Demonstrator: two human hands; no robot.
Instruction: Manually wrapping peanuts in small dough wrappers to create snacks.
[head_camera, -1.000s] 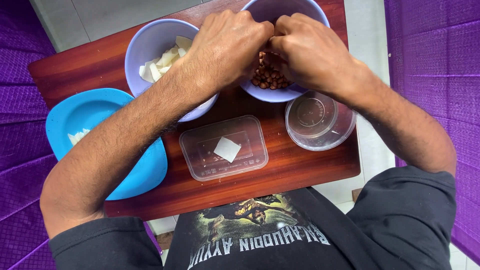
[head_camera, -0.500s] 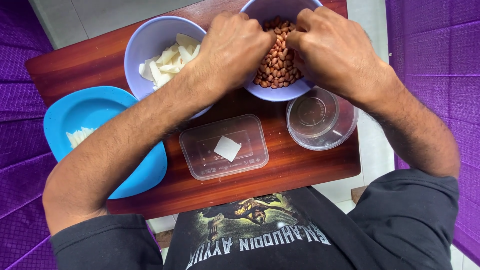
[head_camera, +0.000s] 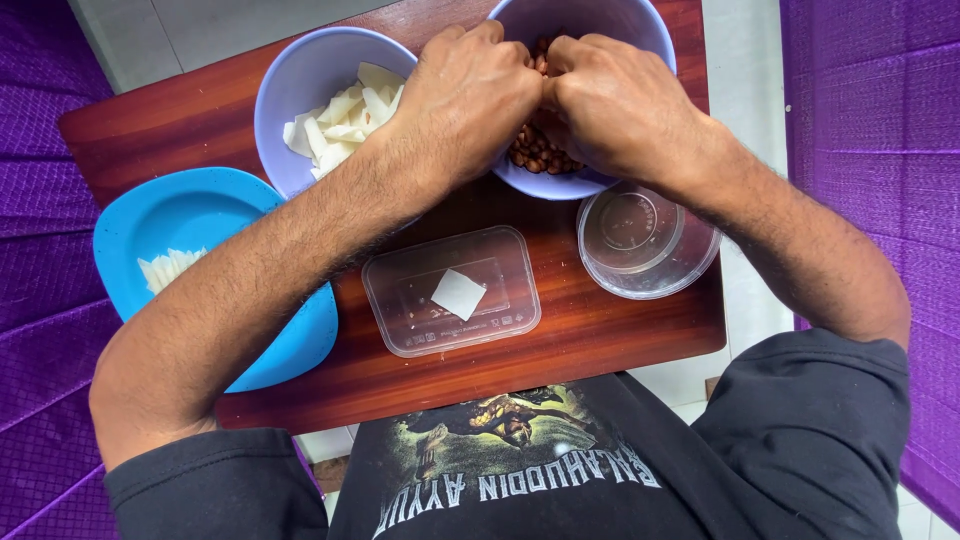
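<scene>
Both hands meet over a lavender bowl (head_camera: 640, 30) of brown nuts (head_camera: 535, 155) at the table's far side. My left hand (head_camera: 470, 95) and my right hand (head_camera: 620, 105) have their fingers curled together, fingertips touching above the nuts; what they pinch is hidden. A second lavender bowl (head_camera: 300, 90) to the left holds pale peeled slices (head_camera: 345, 115). My left forearm crosses over its near rim.
A blue plate (head_camera: 200, 215) with a few pale pieces (head_camera: 170, 268) sits at the left. A clear rectangular container (head_camera: 452, 290) with one pale square piece lies in the middle; a clear round cup (head_camera: 648, 242) stands to its right. Purple fabric flanks the small wooden table (head_camera: 590, 340).
Both hands have stayed over the nut bowl, working close together; they have shifted slightly and again cover most of the nuts.
</scene>
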